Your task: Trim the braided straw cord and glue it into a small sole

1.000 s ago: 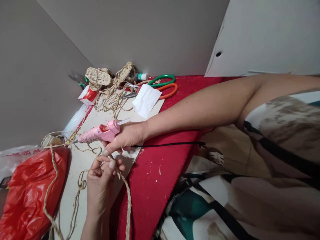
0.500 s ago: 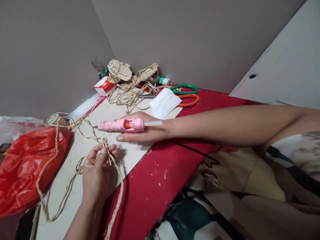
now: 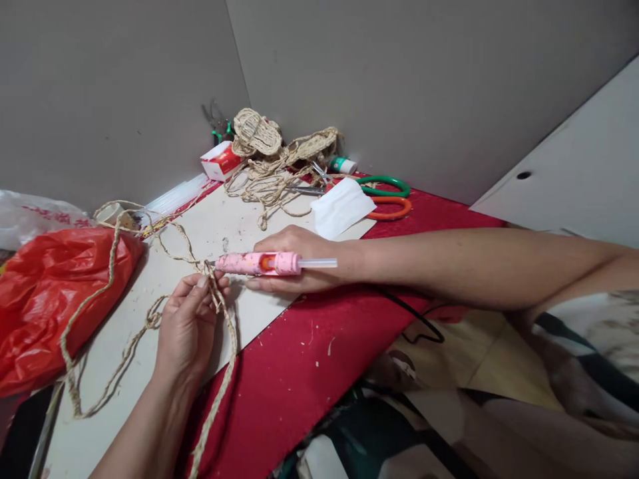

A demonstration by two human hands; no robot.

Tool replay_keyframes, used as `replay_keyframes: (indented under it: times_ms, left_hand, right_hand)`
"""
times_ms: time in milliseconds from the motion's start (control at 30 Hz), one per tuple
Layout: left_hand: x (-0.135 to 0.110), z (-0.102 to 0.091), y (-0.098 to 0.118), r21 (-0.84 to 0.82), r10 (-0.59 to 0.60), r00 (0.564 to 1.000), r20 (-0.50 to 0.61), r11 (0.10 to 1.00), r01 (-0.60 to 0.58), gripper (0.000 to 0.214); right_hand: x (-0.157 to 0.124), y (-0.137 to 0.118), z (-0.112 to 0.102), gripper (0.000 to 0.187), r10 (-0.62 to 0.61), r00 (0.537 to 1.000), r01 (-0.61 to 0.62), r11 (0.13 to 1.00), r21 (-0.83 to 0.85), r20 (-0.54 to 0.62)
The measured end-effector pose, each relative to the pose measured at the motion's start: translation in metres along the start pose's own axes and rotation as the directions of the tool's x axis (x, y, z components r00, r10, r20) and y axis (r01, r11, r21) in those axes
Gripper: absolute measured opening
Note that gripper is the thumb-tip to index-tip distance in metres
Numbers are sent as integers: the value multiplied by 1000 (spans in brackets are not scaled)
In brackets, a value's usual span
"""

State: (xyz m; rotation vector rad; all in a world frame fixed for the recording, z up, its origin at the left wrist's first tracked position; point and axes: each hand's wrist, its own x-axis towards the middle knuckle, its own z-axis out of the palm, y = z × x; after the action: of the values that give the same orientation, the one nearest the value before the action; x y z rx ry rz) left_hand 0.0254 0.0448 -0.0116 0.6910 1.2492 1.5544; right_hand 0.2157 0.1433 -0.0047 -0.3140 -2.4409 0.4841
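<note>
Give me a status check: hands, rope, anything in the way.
Left hand pinching braided rope. Right hand holding pink glue gun, nozzle at the rope, contact unclear. Nothing visibly blocking the nozzle; white paper lies beyond the right hand.

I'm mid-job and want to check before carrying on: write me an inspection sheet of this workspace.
Surface: pale board on red cloth; small scraps on the cloth.
Job's things: braided rope; pink glue gun, its tip at the rope, contact uncertain.
Clutter: rope bundles, scissors partly under white paper, box, red bag.
Hands: left hand pinches the rope; right hand grips the glue gun.
Cables: black cord below the right forearm.
Surroundings: grey walls, white panel.
</note>
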Motion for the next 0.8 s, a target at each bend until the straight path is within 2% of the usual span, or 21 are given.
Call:
replay_keyframes:
  times_ms: [200,467,533,800]
  left_hand:
    - [1,-5,1,-33,-59,998,20,998,60,13]
    - [3,-2,1,-14,-71,997,40,997,72,14]
    - [3,-1,0,-7,-54,997,46,998,55,15]
    - [-4,3,-3,19,101,994,-37,995,-100,13]
  right_hand:
    - [-1,-1,2,39,73,997,-74,997,23,36]
    - [-3,3,6,43,68,998,-68,997,-19,12]
    - [-4,2,7,43,66,998,-66,997,-49,-4]
    - [-11,2,11,36,27,998,-35,986,-161,-50]
